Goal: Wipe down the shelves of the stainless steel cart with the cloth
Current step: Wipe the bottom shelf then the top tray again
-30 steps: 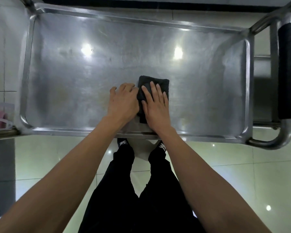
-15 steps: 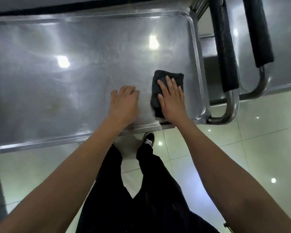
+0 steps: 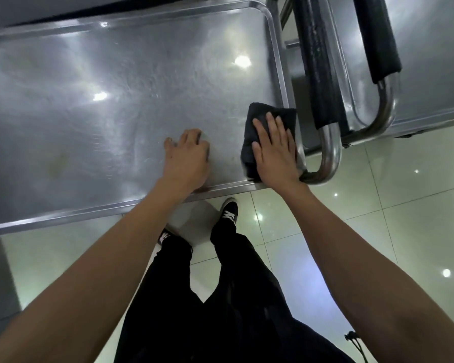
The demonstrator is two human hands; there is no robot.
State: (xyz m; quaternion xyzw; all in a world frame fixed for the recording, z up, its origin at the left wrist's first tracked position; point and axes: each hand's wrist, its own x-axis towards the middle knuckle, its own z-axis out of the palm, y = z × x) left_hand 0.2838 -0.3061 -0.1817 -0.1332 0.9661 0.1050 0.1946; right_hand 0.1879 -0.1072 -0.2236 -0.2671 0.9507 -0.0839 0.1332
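Head view, looking down: a dark folded cloth (image 3: 270, 132) lies on the top shelf (image 3: 116, 100) of the stainless steel cart, in the near right corner, its right edge against the raised rim beside the push handle (image 3: 323, 100). The right hand (image 3: 274, 150) presses flat on the cloth, fingers straight and slightly spread, pointing away from the person; the fingers are not curled round the fabric. Part of the cloth shows beyond the fingertips and along the thumb side.

The left hand (image 3: 186, 158) rests on the bare shelf near the front rim, to the left of the cloth and apart from it. Its fingers are bent with the tips on the metal, and it holds nothing.

The shelf surface shows faint smears and reflected ceiling lights. The handle is a bent steel tube with a black foam sleeve. A second cart (image 3: 430, 61) stands just beside it on the right, with its own black-sleeved handle (image 3: 378, 43).

Below the shelf edge are a pale green tiled floor (image 3: 378, 205), black trousers (image 3: 220, 297) and black shoes (image 3: 230, 210) with white markings.
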